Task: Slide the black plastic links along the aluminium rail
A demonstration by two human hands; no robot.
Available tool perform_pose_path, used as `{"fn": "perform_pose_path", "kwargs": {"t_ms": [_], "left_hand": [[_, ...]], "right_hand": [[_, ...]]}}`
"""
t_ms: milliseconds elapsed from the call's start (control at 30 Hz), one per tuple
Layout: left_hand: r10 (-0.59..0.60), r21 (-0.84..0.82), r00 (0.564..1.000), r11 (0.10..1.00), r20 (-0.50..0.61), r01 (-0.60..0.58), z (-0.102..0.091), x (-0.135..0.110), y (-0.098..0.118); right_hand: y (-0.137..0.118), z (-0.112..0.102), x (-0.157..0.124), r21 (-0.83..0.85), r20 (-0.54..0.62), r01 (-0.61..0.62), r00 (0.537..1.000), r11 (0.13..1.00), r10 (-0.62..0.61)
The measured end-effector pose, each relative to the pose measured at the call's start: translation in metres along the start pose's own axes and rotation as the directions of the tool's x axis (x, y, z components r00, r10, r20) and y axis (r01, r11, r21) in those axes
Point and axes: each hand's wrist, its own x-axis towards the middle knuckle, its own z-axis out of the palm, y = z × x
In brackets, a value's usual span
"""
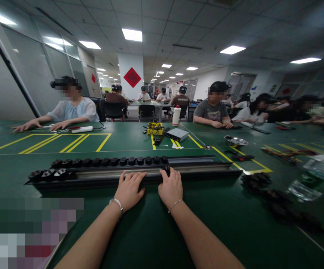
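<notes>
A long black track rail (100, 175) lies crosswise in front of me, with a lighter strip running along its channel. My left hand (130, 191) rests on its front edge, fingers stretched out and apart. To the right of it, my right hand (171, 188) pinches a small black socket module (166, 169) at the rail. At the rail's left end sit a few more modules (48, 173), some with pale faces. Behind them, a row of black socket modules (106, 161) lines a second rail (191, 160).
Loose black modules (280, 203) lie in a heap at right, near a clear plastic bottle (309, 179). Farther back are a metal bowl (235, 141), a cable bundle (288, 152), a grey box (177, 134) and a yellow box (155, 129). Other people sit across the green table (128, 144).
</notes>
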Motion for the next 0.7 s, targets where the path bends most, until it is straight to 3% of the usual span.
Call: {"fn": "perform_pose_path", "kwargs": {"t_ms": [700], "left_hand": [[-0.008,-0.014,1.0,1.0,0.002,0.008,0.0001,0.0006,0.0002]], "right_hand": [[0.0028,-0.0021,0.0011,-0.029,0.004,-0.017,1.0,0.999,0.017]]}}
